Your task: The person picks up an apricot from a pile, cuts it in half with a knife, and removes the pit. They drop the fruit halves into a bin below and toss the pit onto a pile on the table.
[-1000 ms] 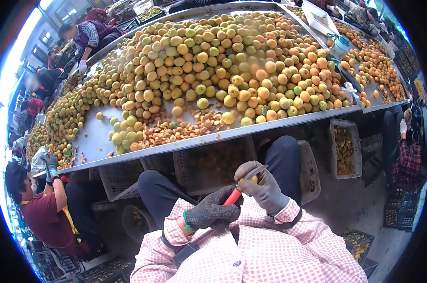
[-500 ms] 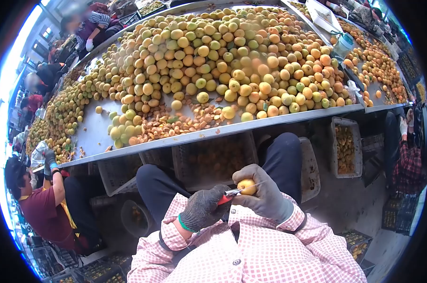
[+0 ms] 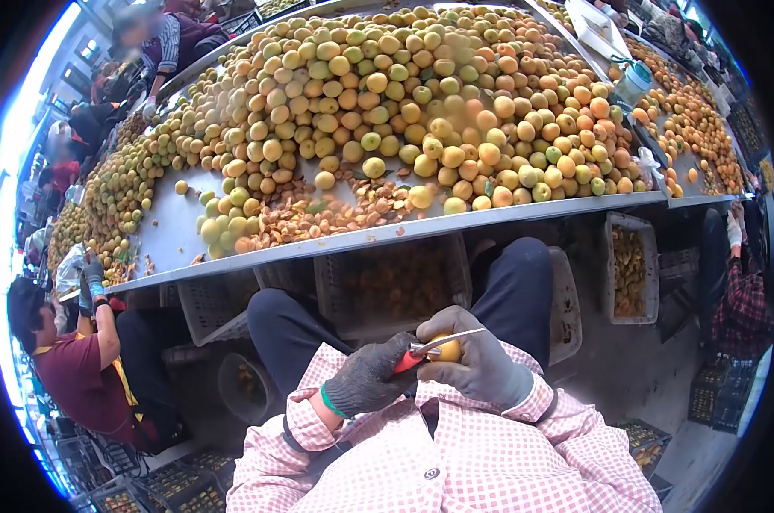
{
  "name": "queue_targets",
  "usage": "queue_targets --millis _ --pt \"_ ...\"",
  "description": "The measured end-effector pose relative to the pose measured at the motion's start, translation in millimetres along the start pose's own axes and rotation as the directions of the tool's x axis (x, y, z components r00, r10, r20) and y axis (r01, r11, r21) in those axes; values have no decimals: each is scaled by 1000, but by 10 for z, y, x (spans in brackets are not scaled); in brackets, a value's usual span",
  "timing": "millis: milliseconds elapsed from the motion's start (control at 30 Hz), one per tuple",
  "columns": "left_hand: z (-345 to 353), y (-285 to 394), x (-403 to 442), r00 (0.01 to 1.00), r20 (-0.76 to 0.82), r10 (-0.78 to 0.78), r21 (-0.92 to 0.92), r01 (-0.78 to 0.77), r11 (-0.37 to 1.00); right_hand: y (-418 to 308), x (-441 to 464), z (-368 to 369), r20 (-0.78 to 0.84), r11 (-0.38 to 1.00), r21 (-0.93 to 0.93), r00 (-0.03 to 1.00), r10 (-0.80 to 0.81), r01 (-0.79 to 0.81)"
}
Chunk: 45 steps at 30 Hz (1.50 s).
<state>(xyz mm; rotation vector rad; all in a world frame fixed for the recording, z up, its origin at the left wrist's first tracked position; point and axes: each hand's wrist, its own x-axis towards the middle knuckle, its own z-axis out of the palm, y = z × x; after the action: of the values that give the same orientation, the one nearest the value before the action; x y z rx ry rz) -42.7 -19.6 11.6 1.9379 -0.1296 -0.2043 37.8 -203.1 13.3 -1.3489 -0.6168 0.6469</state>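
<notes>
My left hand (image 3: 371, 374), in a dark grey glove with a green cuff, is closed around the red handle of a knife (image 3: 449, 340). The thin blade points right and slightly up, across the front of an apricot (image 3: 446, 349). A small metal piece shows by the handle, its shape unclear. My right hand (image 3: 482, 363), also in a grey glove, grips this yellow apricot between thumb and fingers, which partly cover it. Both hands are close together above my lap, in front of the table edge.
A metal table (image 3: 166, 231) bears a large heap of apricots (image 3: 344, 94) and a pile of brown-orange pieces (image 3: 318, 218). Crates (image 3: 611, 282) and a bucket (image 3: 243, 385) stand below. Co-workers sit at left (image 3: 79, 376) and right (image 3: 740, 299). A bottle (image 3: 633, 84) stands at right.
The knife blade has swung into plain view across the apricot, pointing right. My right fingers have shifted around the fruit and now cover more of it.
</notes>
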Motion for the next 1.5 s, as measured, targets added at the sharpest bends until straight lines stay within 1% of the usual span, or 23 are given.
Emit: queue_targets --millis 67,133,233,367,433,467,500,567,633,700,767,800,833,900,967,1000,1033,1067,1100,1167,1233,1300,1500 --pt "21 4 2 999 -8 -39 68 39 997 -29 -11 7 -10 1000 -4 1000 17 -17" --pt "8 38 50 994 -76 81 158 -68 985 -51 -8 -26 52 959 -273 996 -67 78" --pt "38 -24 54 998 -61 28 290 -9 957 -57 -2 30 -6 924 -365 992 -126 115" --pt "41 -93 150 999 -27 19 283 -10 959 -107 45 53 -16 799 -580 978 -209 161" --pt "87 -120 185 997 -66 49 318 -26 948 -128 49 -2 -83 954 -271 991 107 -126" --pt "115 -98 205 996 -81 40 297 -14 955 -73 75 -94 -8 978 -96 983 186 -185" --pt "81 -40 258 996 -79 45 294 -19 956 -76 118 -180 -12 977 -100 983 186 -186" --pt "0 83 374 986 35 -160 480 124 868 -90 181 -306 134 880 157 893 430 -447" --pt "67 -94 406 999 15 -52 435 40 899 22 168 -338 123 876 256 912 390 -409" --pt "161 -212 485 960 -202 192 -161 -226 961 42 164 -342 -11 995 75 998 65 -64" --pt "-37 57 492 956 -251 149 -290 -221 931 12 162 -426 -66 999 -15 997 28 -29" --pt "-179 44 448 982 -188 5 -689 -136 712 -62 152 -433 -120 934 344 982 145 -96" --pt "-261 83 439 993 -63 -96 -940 -27 340 -113 145 -448 -128 743 659 955 266 -119" --pt "-260 300 417 984 -134 -117 -926 -82 369 -33 116 -472 -100 729 681 978 183 -67" --pt "-264 458 377 975 -143 -172 -579 58 813 -10 120 -438 -68 741 669 987 147 -64" --pt "-301 472 338 972 -38 -233 -472 188 861 -10 169 -438 -42 749 662 998 52 -11" --pt "-278 446 335 972 -37 -232 -470 188 862 -32 186 -414 -44 749 663 998 50 -8" --pt "-241 391 337 984 -178 17 -144 -43 989 -78 197 -382 -62 757 652 998 6 36" --pt "-201 346 329 930 -222 294 220 -246 944 -119 199 -353 -79 764 641 996 -37 79" --pt "-138 342 260 914 -281 294 131 -267 955 -188 177 -306 -59 767 638 998 -33 63" --pt "-128 404 170 976 -185 115 163 -85 983 -194 164 -261 -33 773 634 999 -25 40" --pt "-108 388 119 983 -148 112 276 -67 959 -170 165 -197 -38 839 518 985 -170 165" --pt "-43 269 50 975 -161 156 370 -87 925 -177 174 -89 -4 830 516 970 -243 210"
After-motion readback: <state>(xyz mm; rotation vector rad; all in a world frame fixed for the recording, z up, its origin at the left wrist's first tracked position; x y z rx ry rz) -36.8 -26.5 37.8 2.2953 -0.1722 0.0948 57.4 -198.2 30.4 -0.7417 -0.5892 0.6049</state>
